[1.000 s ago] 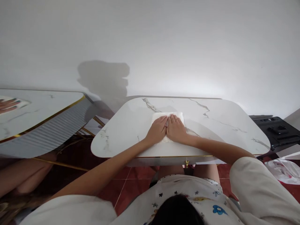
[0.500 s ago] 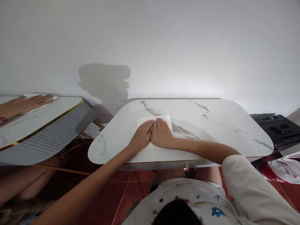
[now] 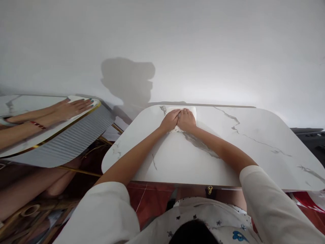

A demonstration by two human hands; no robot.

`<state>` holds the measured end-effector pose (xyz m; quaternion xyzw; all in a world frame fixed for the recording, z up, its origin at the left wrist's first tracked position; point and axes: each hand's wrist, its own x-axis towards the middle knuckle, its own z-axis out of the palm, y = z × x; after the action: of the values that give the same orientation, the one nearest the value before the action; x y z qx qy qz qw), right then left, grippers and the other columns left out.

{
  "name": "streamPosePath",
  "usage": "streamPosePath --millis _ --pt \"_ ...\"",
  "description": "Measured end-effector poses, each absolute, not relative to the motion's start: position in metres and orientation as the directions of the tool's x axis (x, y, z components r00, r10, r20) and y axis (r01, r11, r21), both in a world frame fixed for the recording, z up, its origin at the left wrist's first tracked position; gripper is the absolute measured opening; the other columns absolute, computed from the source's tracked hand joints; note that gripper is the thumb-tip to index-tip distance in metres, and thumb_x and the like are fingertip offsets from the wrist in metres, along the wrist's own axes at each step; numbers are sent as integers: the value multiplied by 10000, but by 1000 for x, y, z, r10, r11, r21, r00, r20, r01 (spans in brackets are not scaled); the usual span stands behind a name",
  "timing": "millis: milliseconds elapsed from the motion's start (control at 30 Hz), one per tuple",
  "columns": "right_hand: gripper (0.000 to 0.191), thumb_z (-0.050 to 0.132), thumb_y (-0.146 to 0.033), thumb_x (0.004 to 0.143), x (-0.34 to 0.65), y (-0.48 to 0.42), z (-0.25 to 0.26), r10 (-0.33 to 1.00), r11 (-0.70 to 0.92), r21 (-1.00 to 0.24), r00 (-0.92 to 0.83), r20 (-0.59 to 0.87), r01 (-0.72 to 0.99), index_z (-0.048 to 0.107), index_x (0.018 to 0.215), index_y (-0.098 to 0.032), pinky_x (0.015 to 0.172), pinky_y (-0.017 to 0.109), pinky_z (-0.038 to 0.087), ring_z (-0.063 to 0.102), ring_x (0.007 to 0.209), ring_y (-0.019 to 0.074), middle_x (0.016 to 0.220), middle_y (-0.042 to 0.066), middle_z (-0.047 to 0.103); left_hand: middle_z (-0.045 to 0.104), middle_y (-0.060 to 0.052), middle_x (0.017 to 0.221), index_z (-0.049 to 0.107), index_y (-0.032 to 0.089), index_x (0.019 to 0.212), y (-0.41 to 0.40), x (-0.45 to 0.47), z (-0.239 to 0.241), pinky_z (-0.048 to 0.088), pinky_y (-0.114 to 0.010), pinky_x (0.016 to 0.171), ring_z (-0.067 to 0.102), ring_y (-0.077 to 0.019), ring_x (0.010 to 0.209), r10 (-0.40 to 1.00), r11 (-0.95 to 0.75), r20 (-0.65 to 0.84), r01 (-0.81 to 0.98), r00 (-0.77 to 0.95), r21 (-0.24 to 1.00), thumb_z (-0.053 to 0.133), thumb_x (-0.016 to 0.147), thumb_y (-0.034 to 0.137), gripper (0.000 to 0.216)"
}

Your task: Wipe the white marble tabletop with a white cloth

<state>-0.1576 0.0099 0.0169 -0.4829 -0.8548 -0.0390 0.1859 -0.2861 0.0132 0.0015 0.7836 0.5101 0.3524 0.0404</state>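
Nearest the camera, 2 white sleeves are framing the marble-patterned bench [image 3: 228, 149], and both bare arms are reaching across it. Toward its far edge, the left hand [image 3: 170, 120] and the right hand [image 3: 187, 119] are lying side by side and touching. Both are open and flat, palms pressing down on a folded white cloth [image 3: 194, 112]. The cloth is showing just beyond the fingers. Farther left, another person's hand [image 3: 73, 107] is resting flat on a second bench [image 3: 76, 134].

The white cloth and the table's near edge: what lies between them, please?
In the head view, only bare marble table, crossed by both forearms.
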Motion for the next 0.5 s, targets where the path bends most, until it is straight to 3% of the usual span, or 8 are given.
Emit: streamPosePath --millis 233,500 --pt "481 328 -217 939 -156 70 22 834 497 -129 -430 345 858 440 1331 37 1089 381 243 351 1326 292 1417 218 432 626 -112 1199 614 137 1124 77 -286 1 376 -375 1062 545 -232 1140 796 -522 555 736 241 430 350 777 204 441" --pt "405 343 -213 933 -160 108 22 819 505 -124 -429 381 854 564 1188 11 1006 395 331 484 1159 305 1221 218 587 675 -99 1062 651 169 976 113 -287 5 444 -365 962 602 -240 995 826 -494 511 744 238 451 343 802 210 356"
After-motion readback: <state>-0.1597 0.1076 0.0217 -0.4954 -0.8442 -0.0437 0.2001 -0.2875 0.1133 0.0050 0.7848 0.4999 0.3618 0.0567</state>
